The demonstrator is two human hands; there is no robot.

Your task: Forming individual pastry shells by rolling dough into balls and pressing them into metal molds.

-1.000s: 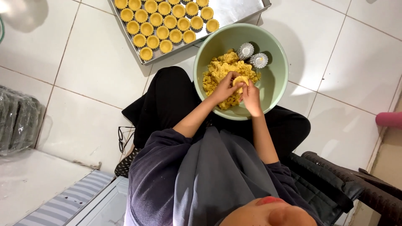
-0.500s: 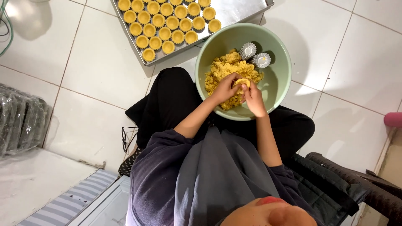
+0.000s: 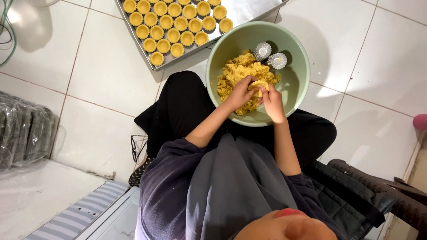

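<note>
Pressing dough, both hands stay in the green bowl [image 3: 297,95] as before. The left hand [image 3: 240,93] and right hand [image 3: 272,103] together clasp a small dough piece [image 3: 259,85]; shaping goes on.

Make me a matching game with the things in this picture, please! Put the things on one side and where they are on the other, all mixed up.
Things:
1. pale green round bowl
2. two shiny fluted metal tart moulds
3. small yellow dough-lined tart shells
4. black-framed glasses

Places:
A. in rows on the flat metal baking tray
B. on the white floor tiles beside the person's leg
C. in front of the person's knees, with both hands inside
D. inside the bowl, behind the crumbly yellow dough

Pairs: 1-C, 2-D, 3-A, 4-B
</note>
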